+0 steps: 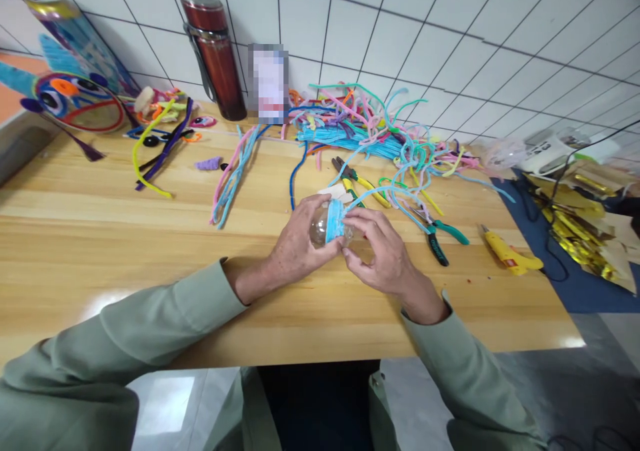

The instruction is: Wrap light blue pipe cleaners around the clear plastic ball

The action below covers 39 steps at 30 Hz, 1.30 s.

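Note:
My left hand (300,237) is closed around a small clear plastic ball (319,231), held just above the table. A band of light blue pipe cleaner (335,221) wraps round the middle of the ball. From the band a loose blue length (367,194) arches away to the right. The fingers of my right hand (377,247) press together at the band's right side, pinching the pipe cleaner where it leaves the ball. Part of the ball is hidden behind my fingers.
Behind my hands lie yellow-handled pliers (367,187) and a heap of pipe cleaners (360,131). Green-handled pliers (440,237) and a yellow glue gun (510,251) rest to the right. A red thermos (215,57) and a decorated mask-like piece (75,101) stand at the left back.

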Motion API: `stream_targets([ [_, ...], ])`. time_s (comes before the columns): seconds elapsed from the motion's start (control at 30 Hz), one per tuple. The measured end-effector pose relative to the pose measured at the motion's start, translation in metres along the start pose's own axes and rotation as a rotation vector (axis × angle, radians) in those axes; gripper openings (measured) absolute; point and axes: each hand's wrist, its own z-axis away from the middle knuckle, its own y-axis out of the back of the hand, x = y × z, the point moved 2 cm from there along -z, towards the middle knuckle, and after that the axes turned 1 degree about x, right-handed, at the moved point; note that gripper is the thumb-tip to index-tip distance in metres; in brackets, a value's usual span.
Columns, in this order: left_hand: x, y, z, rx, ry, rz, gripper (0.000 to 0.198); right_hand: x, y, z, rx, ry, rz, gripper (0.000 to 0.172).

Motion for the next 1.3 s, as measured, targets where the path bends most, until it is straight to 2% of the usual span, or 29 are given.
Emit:
stream_targets([
  [0.17,-0.0004,0.0009,0.0005,-0.004,-0.007,-0.005,0.07,-0.0002,0.0001,0.0007,-0.018,-0.012,0.008,0.064],
  [0.67,0.0042,0.0041,0.0,-0.049,0.026,0.003,0.072,0.0013,-0.0011,0.0026,-0.045,-0.061,-0.007,0.064],
  [0.83,0.0043,0.0057,0.0001,-0.059,0.021,0.016,0.069,0.0014,-0.0029,0.0019,-0.023,-0.046,-0.012,0.063],
  [1.0,0.0053,0.0072,0.0001,-0.075,0.068,0.081,0.055,0.002,-0.0042,0.0024,-0.032,-0.048,-0.008,0.066],
  [1.13,0.0043,0.0068,-0.0003,-0.067,0.087,0.075,0.061,0.0016,-0.0051,0.0026,-0.023,-0.043,-0.019,0.065],
  [1.3,0.0028,0.0058,-0.0007,-0.056,0.101,0.089,0.058,0.002,-0.0044,0.0019,-0.015,-0.034,-0.053,0.061],
])
